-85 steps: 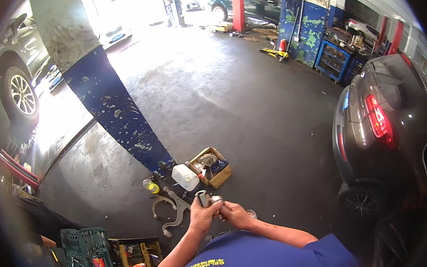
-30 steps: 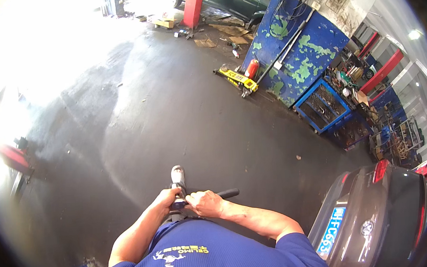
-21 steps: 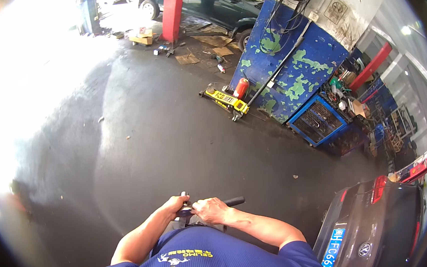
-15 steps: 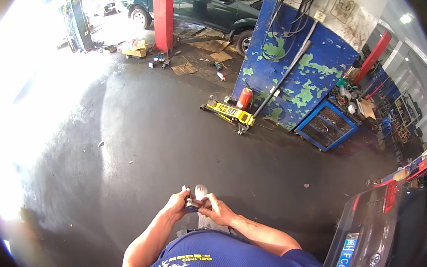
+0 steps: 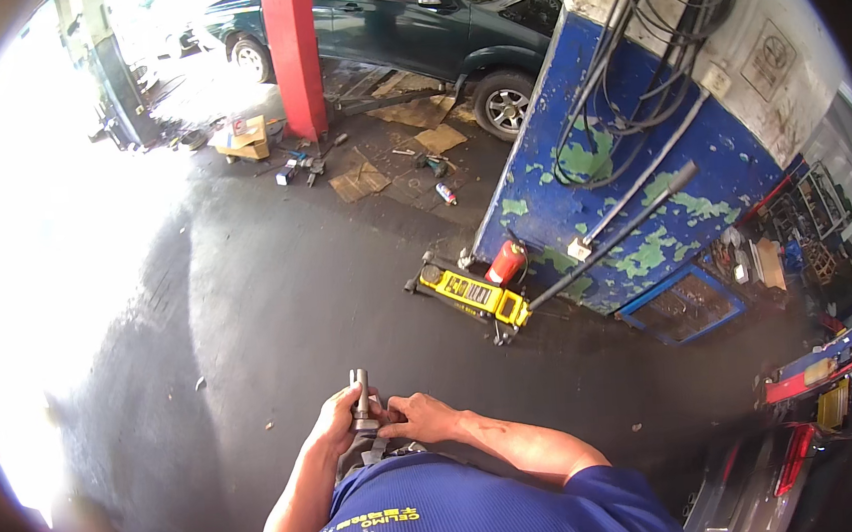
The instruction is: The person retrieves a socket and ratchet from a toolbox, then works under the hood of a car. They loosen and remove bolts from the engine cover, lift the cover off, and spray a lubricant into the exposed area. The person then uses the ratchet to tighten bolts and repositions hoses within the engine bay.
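I stood on the dark garage floor [image 5: 278, 298] with the big stuff well away from me: one dark green car [image 5: 397, 18] far off, one red pillar [image 5: 293, 56] in front of it to the left, one blue chipped post [image 5: 629, 170] on the right with cables hanging down it. Near the foot of that post sat one yellow floor jack [image 5: 473, 295], its long handle slanting up to the right, and one red fire extinguisher [image 5: 507, 261] just beside it. Flattened cardboard pieces [image 5: 359, 181] lay far off by the pillar, at least three, count not sure. Close to my chest I held one small grey metal part [image 5: 361, 406], upright, a short post sticking up above my fingers. My left hand [image 5: 338, 423] was wrapped around its lower body, closed on it; my right hand [image 5: 420, 421] pinched the same piece from the right side, fingertips touching it. Two hands, one part. I judged it solid steel: stiff, heavy for its size, not fragile, likely oily and a bit slippery given the shop. Best grip seemed the thicker lower body in the palm, leaving the thin top post free. Anything else under the part was hidden by my fingers and blue shirt [image 5: 465, 513].
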Demonstrator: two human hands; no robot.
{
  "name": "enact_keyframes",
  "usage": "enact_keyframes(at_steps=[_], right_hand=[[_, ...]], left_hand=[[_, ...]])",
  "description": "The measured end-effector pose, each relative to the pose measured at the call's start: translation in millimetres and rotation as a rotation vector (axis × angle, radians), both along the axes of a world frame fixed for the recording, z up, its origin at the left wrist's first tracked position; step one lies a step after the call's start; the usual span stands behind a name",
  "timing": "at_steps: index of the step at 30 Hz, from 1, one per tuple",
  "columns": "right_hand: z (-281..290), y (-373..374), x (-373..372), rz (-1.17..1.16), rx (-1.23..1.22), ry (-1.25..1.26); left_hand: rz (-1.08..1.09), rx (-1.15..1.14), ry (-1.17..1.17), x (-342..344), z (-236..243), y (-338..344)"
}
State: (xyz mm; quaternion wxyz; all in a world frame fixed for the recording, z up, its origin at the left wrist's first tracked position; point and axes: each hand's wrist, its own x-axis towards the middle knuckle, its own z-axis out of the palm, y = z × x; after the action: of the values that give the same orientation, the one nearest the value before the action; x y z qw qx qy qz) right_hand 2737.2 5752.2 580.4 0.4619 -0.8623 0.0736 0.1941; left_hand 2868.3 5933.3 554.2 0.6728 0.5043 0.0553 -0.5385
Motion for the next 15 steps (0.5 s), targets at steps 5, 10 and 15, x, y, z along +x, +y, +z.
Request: enact_keyframes(at_steps=[5,10,15], right_hand=[[-15,-106,132,-0.091,-0.188,0.027],[-7,-203,241,-0.266,-0.148,0.083],[-23,-320,323,-0.373,-0.005,-0.012]], left_hand=[[-0.087,0.269,-0.441,130,-39,-135],[-0.277,0.355,-0.49,265,-37,-263],[-0.301,0.097,-0.119,397,-11,-380]])
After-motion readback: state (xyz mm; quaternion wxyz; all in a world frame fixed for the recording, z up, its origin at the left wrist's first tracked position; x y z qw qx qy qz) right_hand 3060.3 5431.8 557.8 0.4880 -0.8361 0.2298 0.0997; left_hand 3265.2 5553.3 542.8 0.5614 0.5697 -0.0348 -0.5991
